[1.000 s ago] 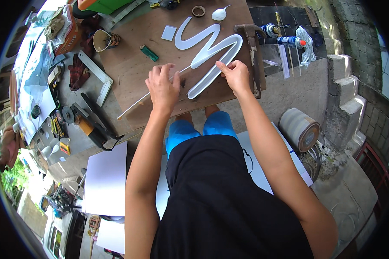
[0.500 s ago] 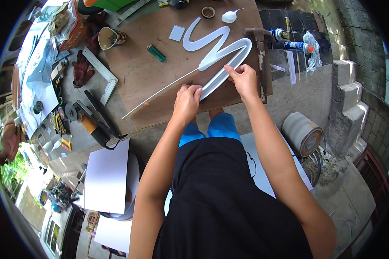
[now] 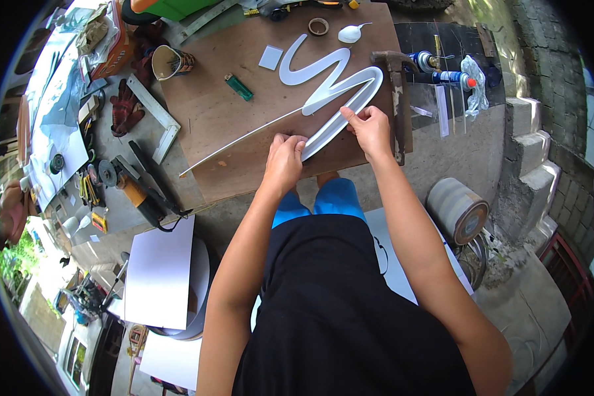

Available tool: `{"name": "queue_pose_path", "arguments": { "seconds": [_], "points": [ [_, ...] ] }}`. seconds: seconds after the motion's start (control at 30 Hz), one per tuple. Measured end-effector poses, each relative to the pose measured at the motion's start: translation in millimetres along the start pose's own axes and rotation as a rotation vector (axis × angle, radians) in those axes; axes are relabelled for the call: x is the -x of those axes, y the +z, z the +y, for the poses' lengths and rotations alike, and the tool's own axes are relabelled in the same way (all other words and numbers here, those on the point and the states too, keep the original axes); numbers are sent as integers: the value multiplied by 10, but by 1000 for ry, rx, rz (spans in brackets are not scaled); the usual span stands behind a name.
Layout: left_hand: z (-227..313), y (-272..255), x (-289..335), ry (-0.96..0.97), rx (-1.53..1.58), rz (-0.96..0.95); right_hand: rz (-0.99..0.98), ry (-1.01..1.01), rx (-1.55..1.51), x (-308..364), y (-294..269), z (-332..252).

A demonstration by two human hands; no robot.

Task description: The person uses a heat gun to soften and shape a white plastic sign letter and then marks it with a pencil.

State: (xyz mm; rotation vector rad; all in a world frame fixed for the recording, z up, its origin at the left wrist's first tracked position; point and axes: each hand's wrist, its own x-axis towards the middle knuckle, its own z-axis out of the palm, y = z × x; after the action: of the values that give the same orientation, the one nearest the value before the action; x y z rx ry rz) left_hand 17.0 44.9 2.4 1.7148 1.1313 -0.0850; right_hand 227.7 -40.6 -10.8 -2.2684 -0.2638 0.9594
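Observation:
A curvy white letter-shaped piece [image 3: 315, 71] lies on the brown board. Its right-hand stroke has a raised rim. Fingers of my left hand [image 3: 286, 158] are closed around the lower end of that stroke. Higher up the same stroke, my right hand [image 3: 369, 131] pinches the rim between thumb and fingers. From the middle of the piece a long thin white strip [image 3: 241, 141] runs out toward the lower left, standing on its edge. My fingers hide part of the lower end.
The brown board [image 3: 244, 175] carries a green lighter [image 3: 239, 87], a small white square [image 3: 270, 57], a tape roll [image 3: 318, 26], a white nozzled bottle [image 3: 350, 33] and a rusty clamp [image 3: 398, 99]. An angle grinder [image 3: 133, 191], a paper cup [image 3: 171, 63] and a metal square [image 3: 168, 138] lie leftward.
The whole view has shifted slightly, so the board and the piece sit a little lower. Both hands keep nearly the same hold on the white stroke.

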Motion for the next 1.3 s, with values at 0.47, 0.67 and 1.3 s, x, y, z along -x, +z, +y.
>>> {"name": "queue_pose_path", "arguments": {
  "seconds": [0.47, 0.67, 1.3],
  "points": [
    [34, -39, 46, 4, 66, 13, -2, 22, 2, 14, -9, -54],
    [-40, -54, 135, 61, 129, 112, -12, 4, -23, -17, 2, -15],
    [13, 39, 99, 173, 2, 203, -19, 3, -18, -25, -14, -5]
  ]
}}
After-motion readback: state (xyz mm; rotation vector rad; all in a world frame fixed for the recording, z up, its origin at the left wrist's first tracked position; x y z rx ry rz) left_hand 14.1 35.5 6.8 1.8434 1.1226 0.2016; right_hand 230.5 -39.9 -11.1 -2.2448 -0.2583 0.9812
